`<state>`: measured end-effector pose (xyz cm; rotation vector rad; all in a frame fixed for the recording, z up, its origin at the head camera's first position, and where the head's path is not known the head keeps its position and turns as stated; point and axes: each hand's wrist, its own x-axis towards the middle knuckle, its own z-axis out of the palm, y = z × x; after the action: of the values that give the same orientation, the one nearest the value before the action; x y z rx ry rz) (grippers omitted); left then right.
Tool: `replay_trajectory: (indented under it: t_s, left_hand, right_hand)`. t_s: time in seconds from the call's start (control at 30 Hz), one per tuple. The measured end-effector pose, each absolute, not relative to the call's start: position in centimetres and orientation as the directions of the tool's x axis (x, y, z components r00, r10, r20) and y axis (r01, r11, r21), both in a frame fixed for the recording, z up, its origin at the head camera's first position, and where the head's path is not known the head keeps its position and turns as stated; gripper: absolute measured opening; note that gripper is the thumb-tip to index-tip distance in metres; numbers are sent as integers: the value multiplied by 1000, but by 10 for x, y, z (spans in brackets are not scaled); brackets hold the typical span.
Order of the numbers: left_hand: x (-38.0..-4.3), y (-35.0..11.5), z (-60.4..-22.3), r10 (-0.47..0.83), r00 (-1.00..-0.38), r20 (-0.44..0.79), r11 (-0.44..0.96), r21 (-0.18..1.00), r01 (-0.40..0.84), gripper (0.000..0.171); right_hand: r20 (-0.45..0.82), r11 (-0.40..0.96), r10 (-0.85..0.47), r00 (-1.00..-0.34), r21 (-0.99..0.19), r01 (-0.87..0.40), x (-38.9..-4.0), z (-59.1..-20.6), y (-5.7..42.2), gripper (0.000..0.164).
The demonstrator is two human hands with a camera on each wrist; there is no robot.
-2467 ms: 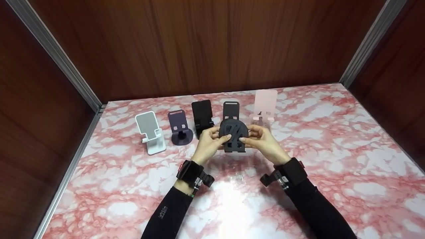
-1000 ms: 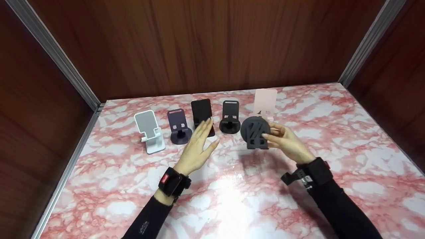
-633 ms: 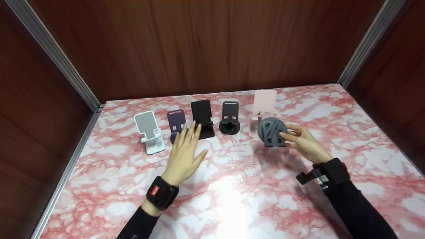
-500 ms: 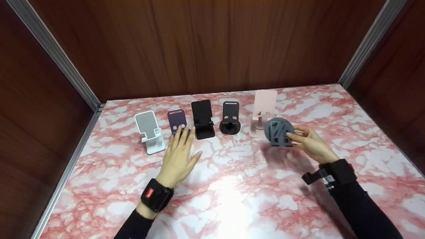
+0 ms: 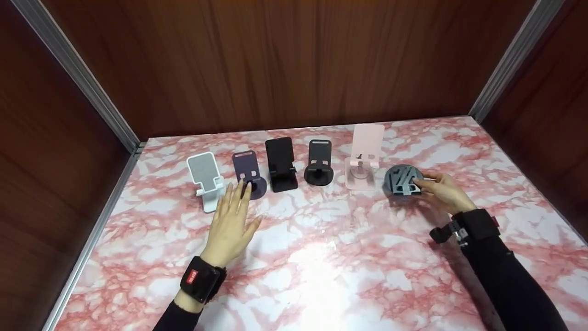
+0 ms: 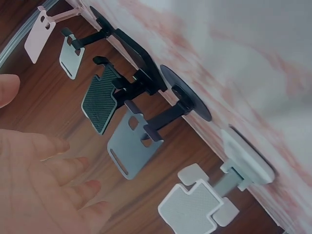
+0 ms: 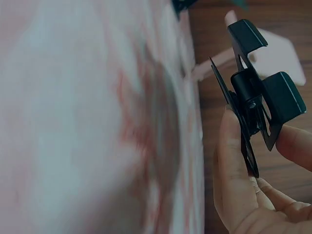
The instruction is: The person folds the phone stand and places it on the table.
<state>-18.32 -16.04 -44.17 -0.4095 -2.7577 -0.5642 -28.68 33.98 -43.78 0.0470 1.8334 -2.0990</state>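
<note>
Folded stand [image 5: 403, 178]: carried rightward, now beyond the pink stand [image 5: 367, 140], above the table [image 5: 344, 230]; pinched by the right hand [image 5: 445, 191] alone, so the pink stand shows whole. Left hand [image 5: 229, 225]: drawn leftward, fingers spread, holding nothing, near the purple stand [image 5: 245, 161]. Table: red-and-white marbled. Room: wood-grain wall [image 5: 294, 69], metal corner strip [image 5: 513, 59].

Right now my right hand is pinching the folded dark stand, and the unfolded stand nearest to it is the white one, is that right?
Not quite: the nearest unfolded one is the pink stand, as the head view shows. Your right hand is indeed pinching the folded dark stand.
</note>
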Motion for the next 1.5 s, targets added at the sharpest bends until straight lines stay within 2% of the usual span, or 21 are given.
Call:
replay_trajectory:
  t_s: [0.17, 0.27, 0.4, 0.57, 0.7, 0.9, 1.13, 1.23, 1.4, 1.5]
  left_hand:
    - [-181, -164, -445, 207, -917, 341, 883, 338, 325, 73]
    - [-180, -166, -446, 186, -922, 339, 884, 352, 308, 73]
    - [-180, -167, -446, 172, -928, 332, 881, 370, 295, 73]
    - [-181, -168, -445, 165, -934, 317, 889, 362, 280, 72]
    - [-183, -168, -445, 167, -933, 318, 893, 354, 280, 71]
    - [-184, -169, -445, 166, -937, 308, 892, 359, 276, 69]
    - [-184, -170, -446, 169, -937, 307, 893, 354, 277, 69]
    - [-184, -170, -446, 166, -939, 300, 890, 365, 274, 69]
    - [-184, -170, -446, 156, -944, 290, 886, 381, 263, 69]
    - [-185, -169, -446, 154, -944, 292, 887, 380, 262, 70]
  right_hand:
    - [-320, 58, -156, -934, -947, 315, -301, -441, 349, 70]
    - [-337, 159, -112, -935, -935, 318, -307, -443, 353, 74]
    - [-342, 233, -76, -937, -919, 317, -312, -445, 356, 75]
    - [-337, 235, -59, -940, -920, 315, -316, -447, 357, 72]
    - [-306, 339, -54, -950, -901, 271, -317, -448, 357, 67]
    - [-287, 410, -71, -955, -881, 235, -320, -449, 357, 63]
    - [-251, 664, -14, -968, -727, 179, -320, -445, 348, 67]
    - [-191, 765, -26, -981, -635, 103, -320, -442, 343, 65]
    - [-91, 845, -53, -994, -535, 4, -322, -441, 336, 58]
    - [-70, 850, -50, -996, -526, -6, -323, -442, 334, 54]
